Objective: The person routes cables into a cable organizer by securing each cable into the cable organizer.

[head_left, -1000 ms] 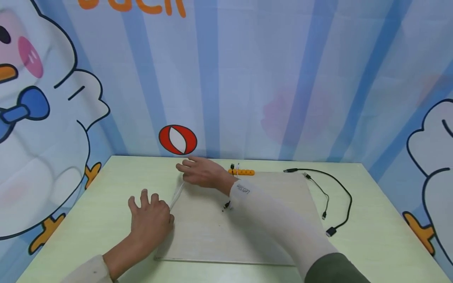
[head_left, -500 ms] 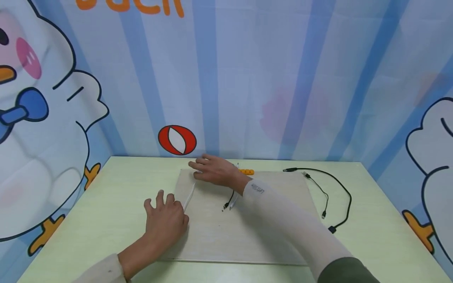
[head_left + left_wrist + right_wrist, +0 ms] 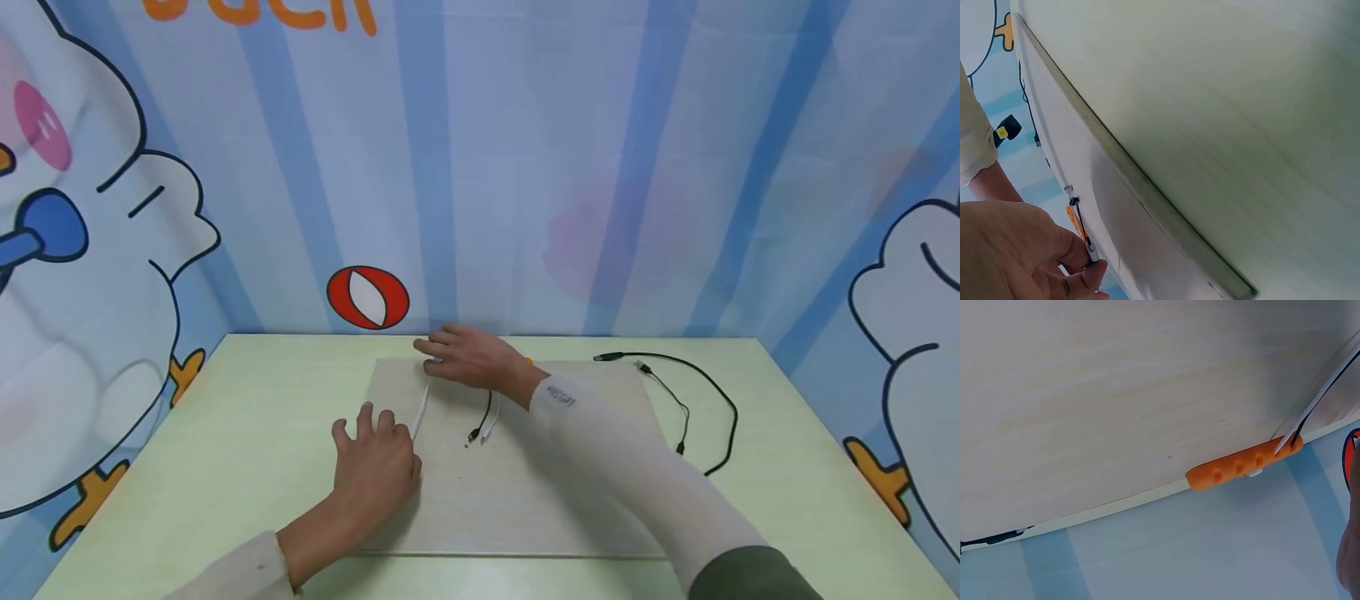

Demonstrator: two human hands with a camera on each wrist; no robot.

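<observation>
A white cable (image 3: 422, 410) runs taut between both hands over the pale board (image 3: 525, 517). My left hand (image 3: 378, 462) pinches its near end at the board's left part; the fingertips are partly hidden. The right hand (image 3: 480, 360), farther back, holds the far end between thumb and fingers. Just under the right wrist sits an orange cable holder (image 3: 1241, 464), mostly hidden in the head view. A black cable (image 3: 475, 432) and a second white cable (image 3: 487, 430) lead from it onto the board, side by side.
Right of the board lie a long thick black cable (image 3: 731, 408) and a shorter thin black cable (image 3: 684, 417), partly behind the right forearm. The board rests on a pale green table (image 3: 795, 500). A printed blue curtain (image 3: 510, 167) stands behind the table's back edge.
Both hands have moved right with the white cable, from the board's left edge to over the board. The right hand now covers most of the orange holder.
</observation>
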